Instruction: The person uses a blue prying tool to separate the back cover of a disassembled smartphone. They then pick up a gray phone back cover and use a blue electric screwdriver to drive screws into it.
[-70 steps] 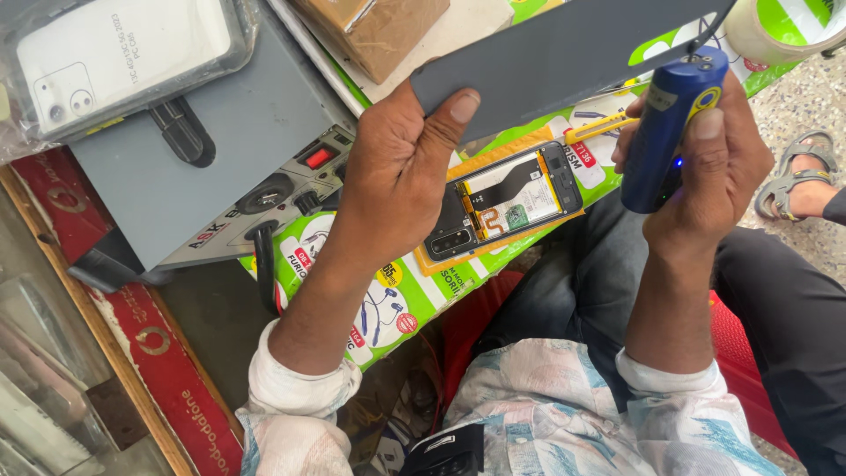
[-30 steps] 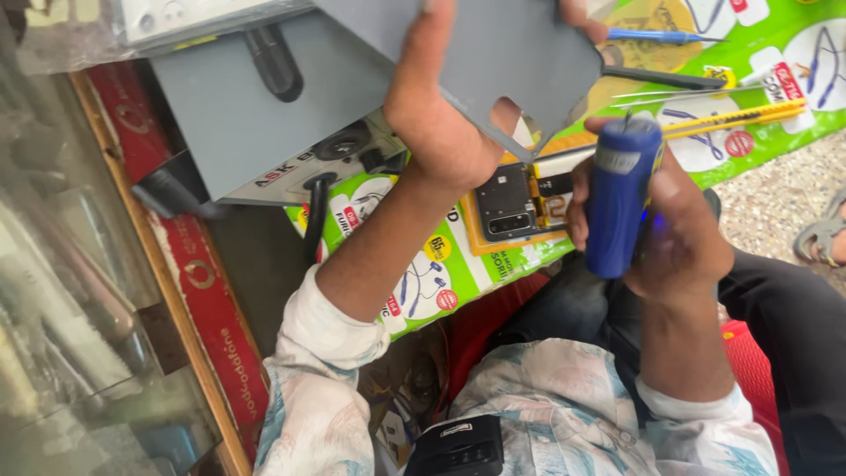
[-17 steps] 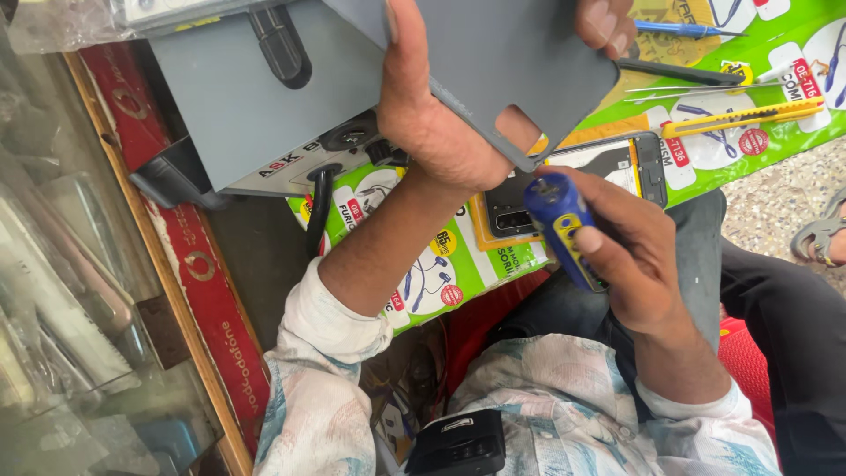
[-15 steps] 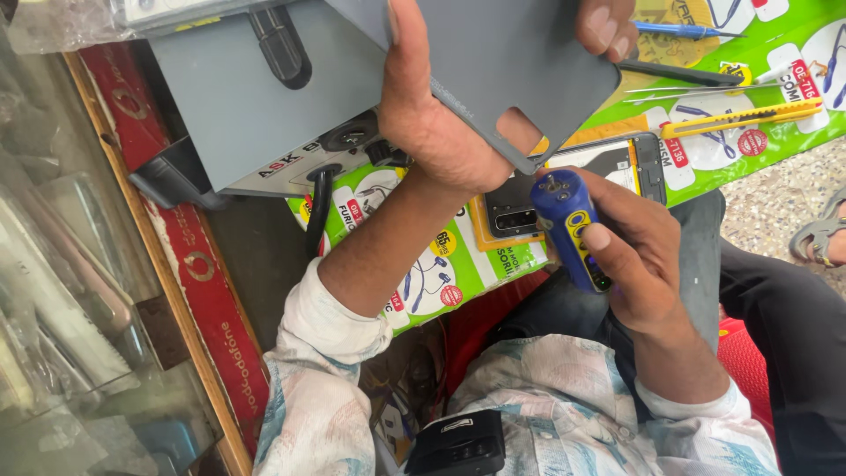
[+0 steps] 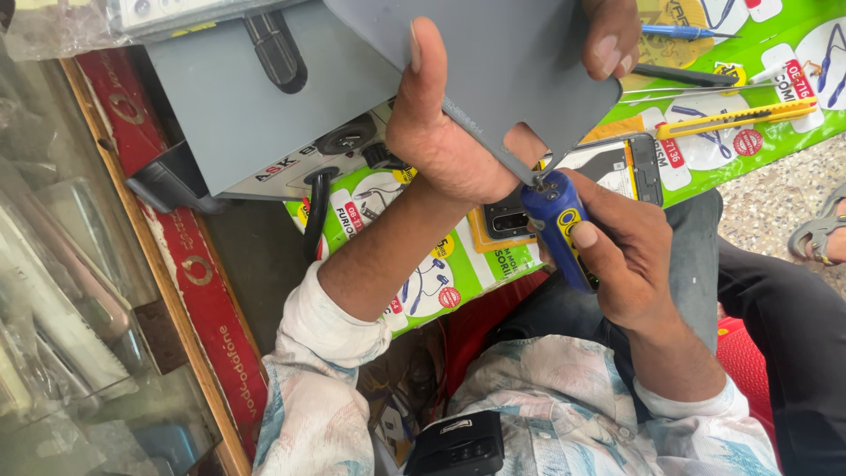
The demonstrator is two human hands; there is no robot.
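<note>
My left hand point(image 5: 458, 132) grips a grey phone back cover point(image 5: 511, 62), thumb along its left side and fingertips over its far edge, holding it up above the mat. My right hand point(image 5: 630, 256) is wrapped around a blue electric screwdriver point(image 5: 560, 229) with yellow markings. Its tip touches the lower edge of the cover near the camera cut-out. Below both hands an opened phone point(image 5: 608, 167) with its insides showing lies on the green printed mat point(image 5: 423, 264).
A grey box-shaped machine point(image 5: 256, 106) with a black handle stands at the upper left. A yellow utility knife point(image 5: 749, 115), tweezers and a blue pen lie on the mat at the upper right. A glass counter with a red edge point(image 5: 185, 264) runs along the left. A sandalled foot point(image 5: 820, 238) shows at right.
My right hand has lowered and turned the screwdriver from upright to pointing its tip at the cover's edge. The left hand lifted the cover off the phone and holds it raised.
</note>
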